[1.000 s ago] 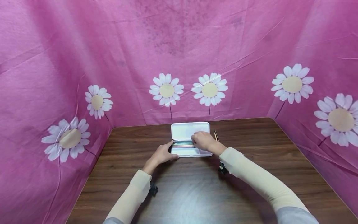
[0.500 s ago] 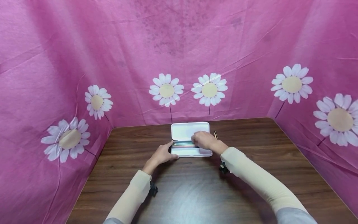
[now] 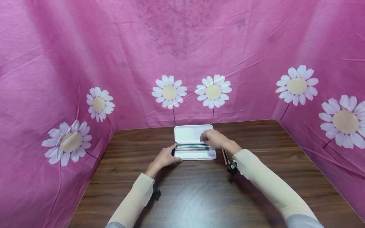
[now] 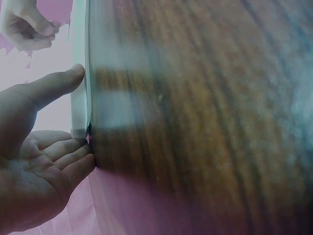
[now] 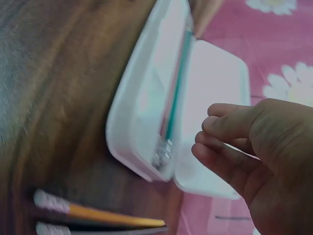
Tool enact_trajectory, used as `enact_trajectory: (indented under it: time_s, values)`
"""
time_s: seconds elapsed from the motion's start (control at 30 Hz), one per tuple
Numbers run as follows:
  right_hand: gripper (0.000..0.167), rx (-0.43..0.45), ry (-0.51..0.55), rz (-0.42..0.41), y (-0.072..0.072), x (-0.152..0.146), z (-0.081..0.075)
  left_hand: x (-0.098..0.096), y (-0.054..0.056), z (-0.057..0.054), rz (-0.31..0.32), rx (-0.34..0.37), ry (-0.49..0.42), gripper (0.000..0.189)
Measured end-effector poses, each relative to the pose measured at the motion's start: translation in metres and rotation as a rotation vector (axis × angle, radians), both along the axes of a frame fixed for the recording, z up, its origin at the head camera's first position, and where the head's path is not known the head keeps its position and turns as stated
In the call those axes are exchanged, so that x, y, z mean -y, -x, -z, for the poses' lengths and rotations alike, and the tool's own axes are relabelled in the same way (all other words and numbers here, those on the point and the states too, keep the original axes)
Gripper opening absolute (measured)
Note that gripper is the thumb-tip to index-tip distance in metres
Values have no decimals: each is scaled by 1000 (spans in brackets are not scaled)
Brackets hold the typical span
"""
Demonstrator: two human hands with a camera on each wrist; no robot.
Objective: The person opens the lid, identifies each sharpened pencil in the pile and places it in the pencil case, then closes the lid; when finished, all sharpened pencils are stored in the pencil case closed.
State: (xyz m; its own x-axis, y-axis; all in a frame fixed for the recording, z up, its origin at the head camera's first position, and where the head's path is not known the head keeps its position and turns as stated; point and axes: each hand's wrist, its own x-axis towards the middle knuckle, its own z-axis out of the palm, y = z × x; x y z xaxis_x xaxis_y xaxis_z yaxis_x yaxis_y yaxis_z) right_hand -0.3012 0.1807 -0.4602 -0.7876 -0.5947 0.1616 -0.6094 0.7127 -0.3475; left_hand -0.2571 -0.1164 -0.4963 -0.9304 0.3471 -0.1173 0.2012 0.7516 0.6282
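A white pencil case [image 3: 208,155] lies with its lid [image 3: 188,133] raised at the back. Several pencils [image 3: 192,147] fill its rear compartment, a green one [image 5: 179,83] showing plainly in the right wrist view, with metal ferrules at the near end. My left hand [image 3: 165,157] holds the case's left end, thumb along the front wall and fingers at the end and back corner. Over the lid's right side hovers my right hand [image 3: 215,139], fingers loosely curled with nothing between them. To the right of the case lie two pencils, an orange one [image 5: 112,215] and a darker one [image 5: 107,230].
The case stands toward the back of a brown wood-grain table [image 3: 185,196]. A pink cloth [image 3: 128,63] printed with white daisies hangs behind and on both sides. A small black wrist camera [image 3: 232,168] sits under the right sleeve, near the loose pencils.
My right hand has lifted out of the case and shifted right and back, uncovering the pencils' right ends. The loose pencils' near ends now show below the wrist. The left hand stays put.
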Motion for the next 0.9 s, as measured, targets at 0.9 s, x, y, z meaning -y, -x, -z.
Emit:
enact_trajectory:
  time_s: [0.9]
  values:
    - [17,162,-24,392,-37,-88,31,-2,-1,0,9,-21,10,93]
